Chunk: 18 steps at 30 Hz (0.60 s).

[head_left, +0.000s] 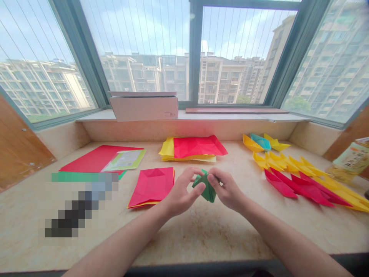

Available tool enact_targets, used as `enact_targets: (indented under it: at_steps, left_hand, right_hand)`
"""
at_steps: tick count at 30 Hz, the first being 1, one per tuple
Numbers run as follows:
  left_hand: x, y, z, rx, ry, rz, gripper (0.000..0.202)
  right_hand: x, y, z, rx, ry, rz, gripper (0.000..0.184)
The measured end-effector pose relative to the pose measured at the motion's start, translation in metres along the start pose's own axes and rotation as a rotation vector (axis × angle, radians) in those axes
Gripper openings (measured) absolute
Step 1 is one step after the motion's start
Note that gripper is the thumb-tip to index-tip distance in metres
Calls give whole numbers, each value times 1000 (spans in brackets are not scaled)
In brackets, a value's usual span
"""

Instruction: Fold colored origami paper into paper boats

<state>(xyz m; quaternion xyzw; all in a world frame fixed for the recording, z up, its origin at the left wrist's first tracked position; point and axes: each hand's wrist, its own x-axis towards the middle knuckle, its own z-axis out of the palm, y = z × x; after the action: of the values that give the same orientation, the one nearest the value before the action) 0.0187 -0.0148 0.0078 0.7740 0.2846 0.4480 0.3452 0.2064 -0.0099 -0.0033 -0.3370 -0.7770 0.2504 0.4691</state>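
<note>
A half-folded green paper (206,186) sits between both my hands, just above the marble sill (201,231). My left hand (181,192) pinches its left side with thumb and fingers closed. My right hand (227,189) grips its right side, fingers curled round the paper. Left of my hands lies a pink folded sheet (152,185) on a yellow one. Behind them is a stack of pink and yellow creased sheets (193,148).
Several folded paper boats, yellow, red and one blue (291,173), lie in rows at the right. Flat red and green sheets (98,159) lie at the left. A white box (144,105) stands on the window ledge. A packet (353,157) sits far right.
</note>
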Motion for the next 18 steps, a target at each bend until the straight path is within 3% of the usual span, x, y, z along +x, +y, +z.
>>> enact_targets:
  at_steps: [3,7,10,18]
  left_hand:
    - [1,-8,3,-110,110,-102,42]
    - [1,-19,2,-163,-17,-235,50]
    - [1,-20,1,-79,-47,-186,46]
    - [2,-7,2,105,51,-129,32]
  right_hand:
    - [1,-1,-1,-11,-17,-42,32]
    - [0,-1,3,-18,-50,-18,33]
    - [-1,2,5,21,-27,32,34]
    - [1,6,6,20,-49,42,29]
